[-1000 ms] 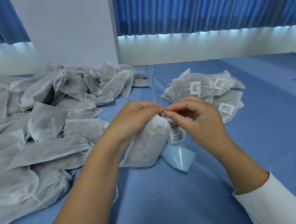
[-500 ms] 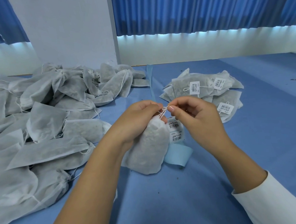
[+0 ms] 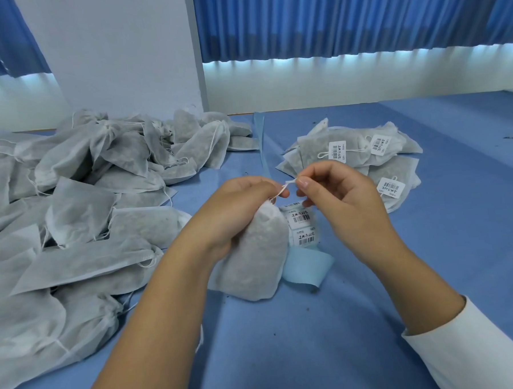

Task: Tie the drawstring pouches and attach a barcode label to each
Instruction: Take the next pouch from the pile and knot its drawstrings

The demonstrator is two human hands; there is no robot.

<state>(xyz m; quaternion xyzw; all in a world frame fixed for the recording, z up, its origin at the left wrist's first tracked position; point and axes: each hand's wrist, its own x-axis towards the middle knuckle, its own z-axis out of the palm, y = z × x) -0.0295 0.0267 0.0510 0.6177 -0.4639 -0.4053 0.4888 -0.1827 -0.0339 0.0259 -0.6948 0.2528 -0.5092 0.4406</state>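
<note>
- Hands worked at the middle of the blue-covered bench (image 3: 375, 322), just above its surface.
- The left hand (image 3: 238, 210) was clamped around the gathered neck of a filled grey non-woven drawstring pouch (image 3: 258, 256), whose lower end rested on the bench.
- The right hand (image 3: 342, 201) had its thumb and forefinger pinched together on the thin white drawstring (image 3: 284, 188), which ran taut from the pouch's neck across the small gap between the two hands.
- A strip of white barcode labels on pale blue backing paper (image 3: 303, 230) lay just right of the held pouch, partly under it, its near end curling up.
- A small stack of labelled grey pouches (image 3: 357, 156) sat on the far right, each visible one bearing a white barcode sticker.
- A large heap of unlabelled grey pouches (image 3: 72, 210) spread over the left side of the bench.
- Blue pleated curtains (image 3: 344, 17) hung along the far wall.
</note>
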